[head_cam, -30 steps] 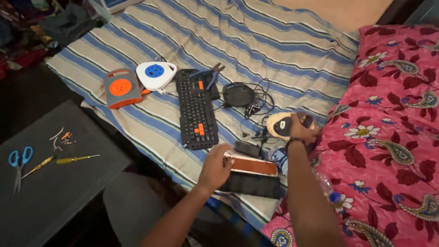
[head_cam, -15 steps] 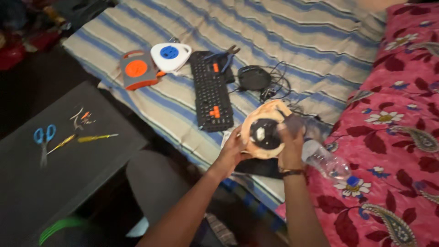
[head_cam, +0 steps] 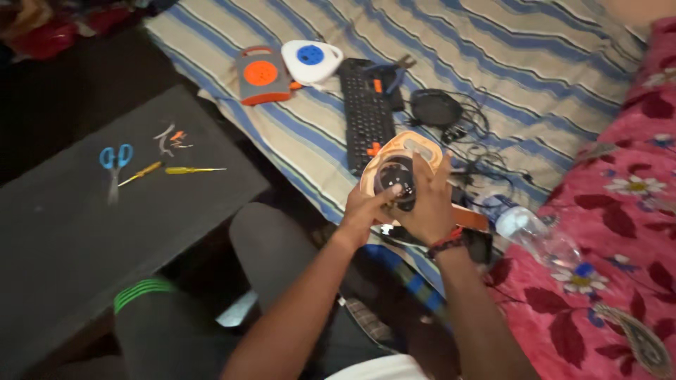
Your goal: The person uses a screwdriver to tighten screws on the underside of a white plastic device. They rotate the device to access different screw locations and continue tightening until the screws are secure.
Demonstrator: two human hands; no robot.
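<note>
On the far left, a dark desk [head_cam: 84,232] is carrying blue-handled scissors [head_cam: 113,163], two yellow-handled screwdrivers [head_cam: 184,169] and a few wire scraps [head_cam: 171,135], all lying well apart from the hands. Moving right, on the striped bed [head_cam: 493,49] an orange and grey extension reel [head_cam: 259,74] is sitting just beside a white and blue extension reel [head_cam: 308,59], and next to them a black keyboard [head_cam: 367,112] with orange keys is lying lengthwise, with pliers [head_cam: 391,70] at its far end. In the middle, both hands are now gripping a cream and orange extension reel [head_cam: 415,149] with a black socket face, lifted clear of the bed and held over the person's lap; a second ago it was resting on the bed by the pillow with only the right hand on it, while the left was touching a flat brown case. The left hand [head_cam: 362,207] is wrapping its fingers around the near rim, with one finger pressing on the black face, and the right hand [head_cam: 431,207] is clasping the reel from the right side, fingers spread over its edge. So the reel is coming in close for handling. Further right, a black round device [head_cam: 435,107] with tangled cables is lying on the bed, then a clear plastic bottle [head_cam: 539,239] with a blue cap is resting against the pink floral pillow [head_cam: 620,232].
</note>
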